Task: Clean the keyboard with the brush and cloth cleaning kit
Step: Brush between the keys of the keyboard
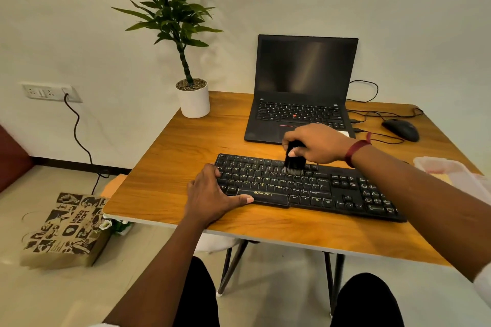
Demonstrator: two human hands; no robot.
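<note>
A black full-size keyboard (pixel 332 191) lies across the wooden table (pixel 186 146) in front of me. My right hand (pixel 318 145) grips a black brush (pixel 294 160) upright, its bristle tips touching the upper key rows near the keyboard's middle. My left hand (pixel 212 194) lies over the keyboard's left end, fingers on its top corner and thumb along the front edge by the space bar. No cloth can be made out for certain.
An open black laptop (pixel 303 93) stands just behind the keyboard. A black mouse (pixel 401 129) with cables sits at the back right, a potted plant (pixel 192 98) at the back left, a pale plastic container (pixel 449 170) at the right edge. A paper bag (pixel 66 231) rests on the floor.
</note>
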